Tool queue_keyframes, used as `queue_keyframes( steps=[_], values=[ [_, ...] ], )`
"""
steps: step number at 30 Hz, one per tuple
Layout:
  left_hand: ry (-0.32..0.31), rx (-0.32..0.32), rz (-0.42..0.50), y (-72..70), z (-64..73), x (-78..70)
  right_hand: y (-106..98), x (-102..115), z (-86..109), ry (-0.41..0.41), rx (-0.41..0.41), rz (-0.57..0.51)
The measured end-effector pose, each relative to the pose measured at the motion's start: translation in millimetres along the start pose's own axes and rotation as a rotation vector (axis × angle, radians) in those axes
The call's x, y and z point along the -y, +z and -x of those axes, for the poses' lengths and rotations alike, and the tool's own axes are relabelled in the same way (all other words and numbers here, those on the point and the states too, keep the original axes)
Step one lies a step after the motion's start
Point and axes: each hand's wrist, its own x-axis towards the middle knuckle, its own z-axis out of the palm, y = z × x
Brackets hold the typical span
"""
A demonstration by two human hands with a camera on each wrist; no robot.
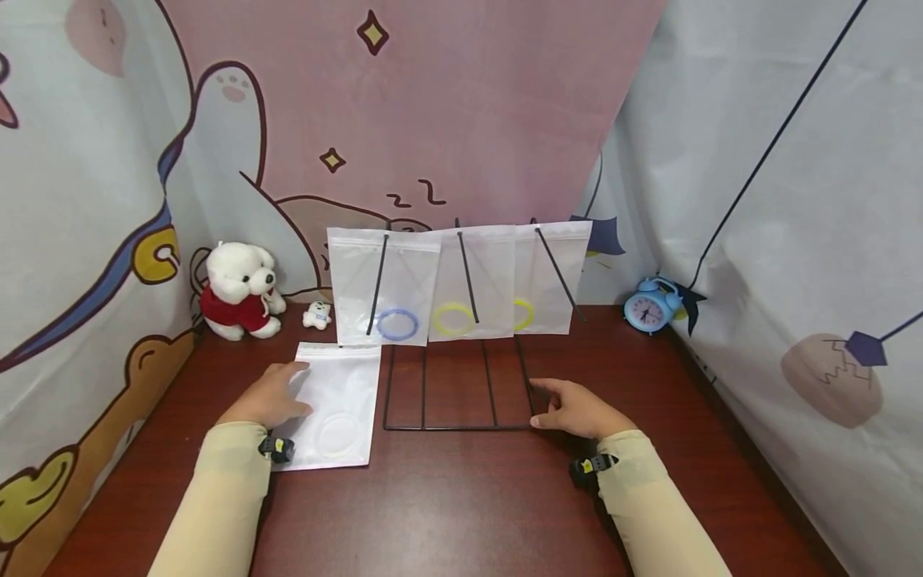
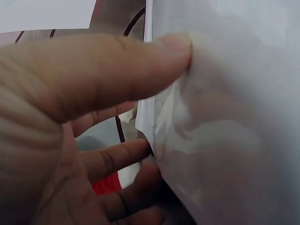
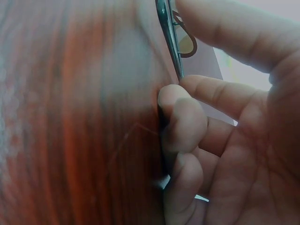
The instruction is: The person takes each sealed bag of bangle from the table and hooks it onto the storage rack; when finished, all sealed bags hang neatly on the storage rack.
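A flat white zip bag (image 1: 342,389) with a pale ring inside lies at the left of the table. My left hand (image 1: 263,397) is at its left edge, thumb (image 2: 154,61) on the top face and other fingers reaching behind the edge, where the plastic creases. A black wire rack (image 1: 457,429) stands in the middle. My right hand (image 1: 577,407) touches the right side of its base with thumb and index finger, the tips spread apart along the wire. Three zip bags hang from its prongs: one with a blue ring (image 1: 397,324), two with yellow rings (image 1: 453,319).
A white plush dog (image 1: 240,292) in a red top sits at the back left, beside a tiny white bear figure (image 1: 317,315). A blue alarm clock (image 1: 650,306) stands at the back right. Printed curtains (image 1: 447,104) enclose the dark red-brown table (image 1: 433,513).
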Motion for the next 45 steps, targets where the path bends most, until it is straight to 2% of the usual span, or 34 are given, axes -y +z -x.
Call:
queue_keyframes(
  steps=[11,17,27,32,38,41,45],
  values=[
    [-0.032,0.01,0.011,-2.6,3.6,-4.3,-1,-1,0.1,-0.01,0.002,0.004],
    [-0.032,0.016,0.047,-3.1,5.4,-6.0,-1,1,-0.1,-0.007,0.006,0.003],
    [-0.036,0.034,0.039,-1.5,7.0,-5.9,-2,0,-0.8,-0.006,0.004,-0.007],
    [0.01,0.033,0.03,-2.1,8.0,-3.3,0,-3,-0.8,-0.02,0.009,-0.015],
    [0.104,0.019,0.053,-8.0,7.7,4.6,-1,-6,-1.0,-0.026,0.007,-0.023],
    [0.135,0.014,0.09,-11.9,7.4,9.7,-1,-5,-0.9,-0.014,0.01,-0.022],
    [0.143,0.026,0.157,-16.4,7.4,15.3,-1,-4,0.1,-0.007,0.014,-0.019]
  ],
)
